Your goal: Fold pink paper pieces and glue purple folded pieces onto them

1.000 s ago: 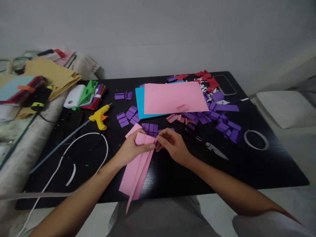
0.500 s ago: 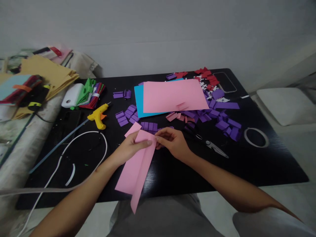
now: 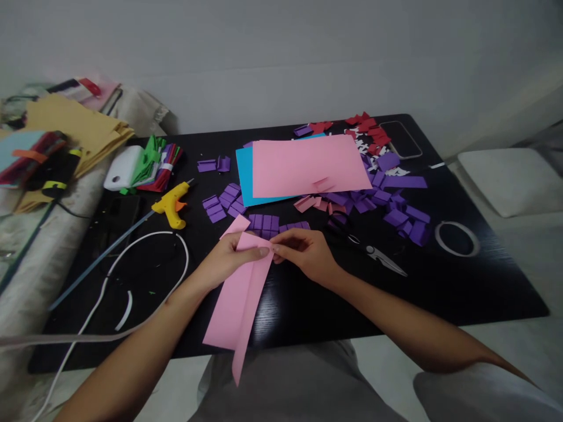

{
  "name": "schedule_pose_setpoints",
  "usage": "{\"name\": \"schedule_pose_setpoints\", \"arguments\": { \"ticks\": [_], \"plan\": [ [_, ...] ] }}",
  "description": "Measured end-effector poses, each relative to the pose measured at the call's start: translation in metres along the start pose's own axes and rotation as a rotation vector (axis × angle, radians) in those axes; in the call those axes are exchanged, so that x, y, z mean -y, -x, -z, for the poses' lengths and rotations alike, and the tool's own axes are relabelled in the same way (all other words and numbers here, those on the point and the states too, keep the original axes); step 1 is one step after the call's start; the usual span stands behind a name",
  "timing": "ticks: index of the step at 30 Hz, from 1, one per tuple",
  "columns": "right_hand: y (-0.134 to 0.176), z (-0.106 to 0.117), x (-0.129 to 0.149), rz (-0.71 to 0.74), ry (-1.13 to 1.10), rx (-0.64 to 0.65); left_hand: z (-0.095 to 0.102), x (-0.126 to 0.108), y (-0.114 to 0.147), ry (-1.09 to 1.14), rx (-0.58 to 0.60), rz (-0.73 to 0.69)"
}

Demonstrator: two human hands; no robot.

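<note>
- Compared with a second ago, the lower end of your long folded strip of pink paper (image 3: 233,305) spreads from a fan of layers into a broad panel and a narrow flap.
- That strip is on the near side of your landmark, the large flat pink rectangular paper sheet (image 3: 308,167), its tip hanging past the table edge.
- Your left hand (image 3: 226,258) clamps the strip's upper end, thumb on top; the fingers beneath are mostly hidden.
- Your right hand (image 3: 310,255) pinches its upper right edge, thumb and forefinger together.
- You seem to be lining up a fold; the next move likely calls for steady left pressure while your right fingers even the edge.
- Black-handled metal scissors (image 3: 370,251) lie to the near right of the landmark.
</note>
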State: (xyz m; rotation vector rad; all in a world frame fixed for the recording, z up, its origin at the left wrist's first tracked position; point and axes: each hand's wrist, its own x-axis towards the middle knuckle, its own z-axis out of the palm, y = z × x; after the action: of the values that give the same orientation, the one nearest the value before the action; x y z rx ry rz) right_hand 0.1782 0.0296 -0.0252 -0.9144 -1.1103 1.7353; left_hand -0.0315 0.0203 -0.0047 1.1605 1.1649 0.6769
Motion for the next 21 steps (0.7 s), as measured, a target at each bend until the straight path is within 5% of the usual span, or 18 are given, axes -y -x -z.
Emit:
{"name": "schedule_pose_setpoints", "arguments": {
  "ticks": [21],
  "plan": [
    [0.003, 0.0023, 0.0025, 0.008, 0.019, 0.07, 0.0001, 0.0006, 0.0004, 0.184, -0.049, 0.053]
  ]
}}
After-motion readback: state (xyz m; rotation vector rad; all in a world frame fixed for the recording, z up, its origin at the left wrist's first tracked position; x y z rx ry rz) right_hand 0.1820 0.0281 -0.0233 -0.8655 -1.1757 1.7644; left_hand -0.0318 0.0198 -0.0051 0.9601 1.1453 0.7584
